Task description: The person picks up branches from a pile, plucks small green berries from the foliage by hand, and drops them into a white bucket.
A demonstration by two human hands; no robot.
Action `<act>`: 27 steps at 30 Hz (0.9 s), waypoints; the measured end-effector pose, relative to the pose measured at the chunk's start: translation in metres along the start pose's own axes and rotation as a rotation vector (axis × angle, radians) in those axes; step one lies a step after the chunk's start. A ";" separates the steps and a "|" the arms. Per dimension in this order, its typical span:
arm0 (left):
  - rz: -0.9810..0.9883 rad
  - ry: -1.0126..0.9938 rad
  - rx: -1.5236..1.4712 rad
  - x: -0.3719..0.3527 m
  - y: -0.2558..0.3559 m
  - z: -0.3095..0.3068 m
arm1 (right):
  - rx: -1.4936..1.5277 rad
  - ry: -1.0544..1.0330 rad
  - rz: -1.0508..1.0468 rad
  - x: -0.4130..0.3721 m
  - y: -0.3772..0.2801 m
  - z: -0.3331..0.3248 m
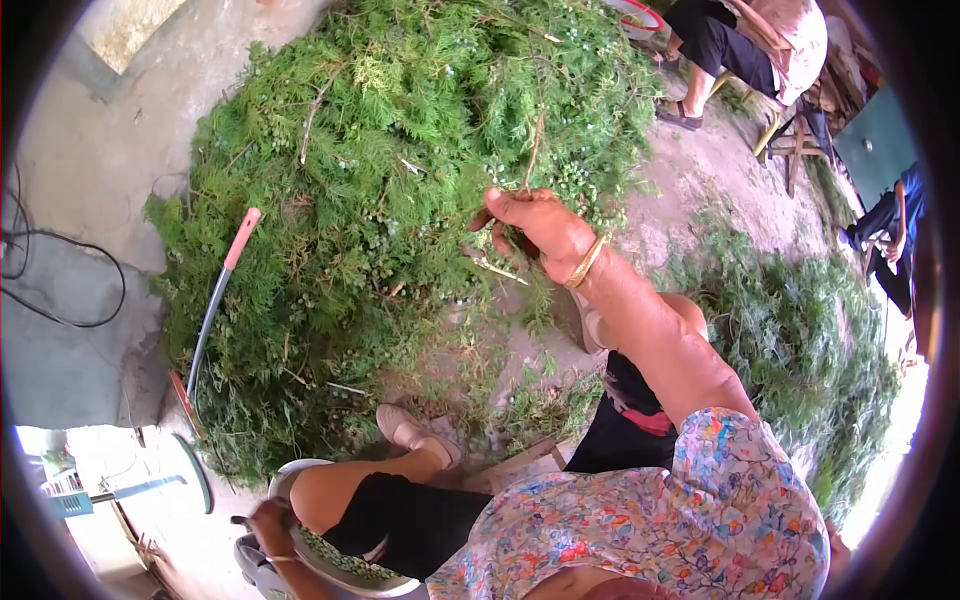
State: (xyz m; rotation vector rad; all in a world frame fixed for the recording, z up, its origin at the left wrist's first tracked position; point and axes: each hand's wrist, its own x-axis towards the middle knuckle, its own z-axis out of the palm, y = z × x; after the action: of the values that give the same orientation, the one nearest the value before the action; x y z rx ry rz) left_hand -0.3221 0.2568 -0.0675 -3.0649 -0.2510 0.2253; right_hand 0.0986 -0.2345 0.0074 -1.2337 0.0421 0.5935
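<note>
My right hand (540,228), with a gold-coloured bracelet at the wrist, is raised over the edge of a big pile of green leafy branches (400,130). Its fingers are curled round a brown twig (535,150) that points up and away from me. At the lower left, my left hand (272,525) is closed beside my knee, at the rim of a basin (375,585) holding small green pieces. A dark end sticks out of that fist; the rest of the object is hidden.
A long tool with a pink handle (242,238) leans on the pile's left side. More branches (790,320) lie at the right. A seated person (780,50) is at the upper right, another person (900,225) at the right edge. A black cable (100,250) lies left.
</note>
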 end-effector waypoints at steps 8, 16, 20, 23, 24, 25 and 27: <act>-0.561 0.145 -0.425 -0.042 0.013 0.063 | -0.948 0.120 -0.202 -0.019 -0.027 -0.023; -0.453 0.222 -1.008 0.037 0.005 -0.002 | 0.404 0.317 -0.454 -0.088 -0.086 -0.082; -0.620 0.303 -1.142 0.090 0.096 -0.104 | -0.287 0.663 -0.353 -0.112 -0.060 -0.133; -0.510 0.244 -1.047 0.120 0.151 -0.149 | -0.029 0.828 -0.198 -0.137 -0.018 -0.181; -0.485 0.226 -1.039 0.126 0.157 -0.147 | 0.096 0.912 -0.200 -0.151 0.002 -0.211; -0.462 0.257 -1.084 0.132 0.161 -0.142 | 0.218 0.987 -0.203 -0.172 0.014 -0.234; -0.391 0.006 -0.904 0.145 0.170 -0.157 | 0.412 1.180 -0.315 -0.237 0.008 -0.277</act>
State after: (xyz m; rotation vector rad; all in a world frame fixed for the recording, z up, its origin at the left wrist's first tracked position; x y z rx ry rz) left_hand -0.1298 0.1060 0.0556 -3.7443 -1.2423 0.0886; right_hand -0.0281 -0.5754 -0.0151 -1.0031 0.8949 -0.4611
